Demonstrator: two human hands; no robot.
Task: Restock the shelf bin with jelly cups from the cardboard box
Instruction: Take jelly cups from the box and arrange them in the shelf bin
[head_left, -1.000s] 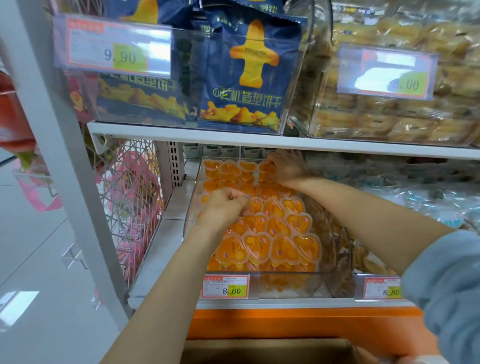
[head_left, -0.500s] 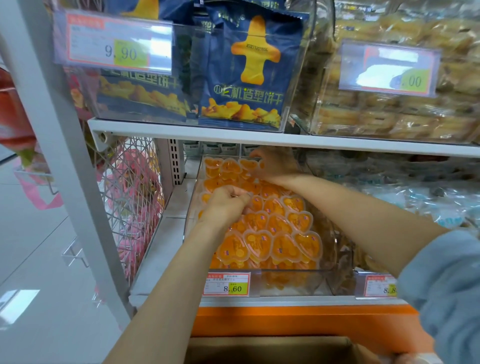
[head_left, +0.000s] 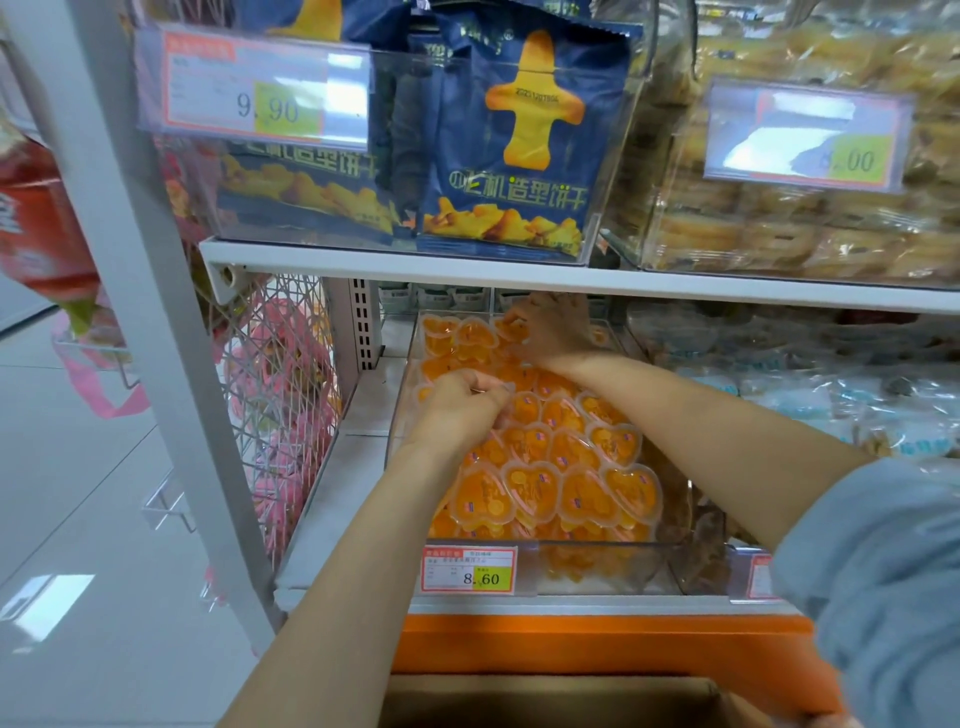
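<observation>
A clear shelf bin (head_left: 597, 566) on the lower shelf is packed with orange heart-shaped jelly cups (head_left: 582, 499) laid in rows. My left hand (head_left: 457, 410) sits over the bin's middle left, fingers curled, pinching the rim of a jelly cup. At the back of the bin, under the upper shelf, my right hand (head_left: 550, 332) has bent fingers gripping a jelly cup in the rear row. The open cardboard box (head_left: 545, 701) shows at the bottom edge, its inside hidden.
The white upper shelf edge (head_left: 467, 265) hangs low over the bin's back, with blue snack bags (head_left: 519, 156) above. A white upright post (head_left: 156, 312) and a wire rack of pink packs (head_left: 280, 395) stand left. Another clear bin (head_left: 701, 545) adjoins on the right.
My right hand has shifted left along the back row of cups. My left hand has stayed over the middle left, fingers still working at a cup.
</observation>
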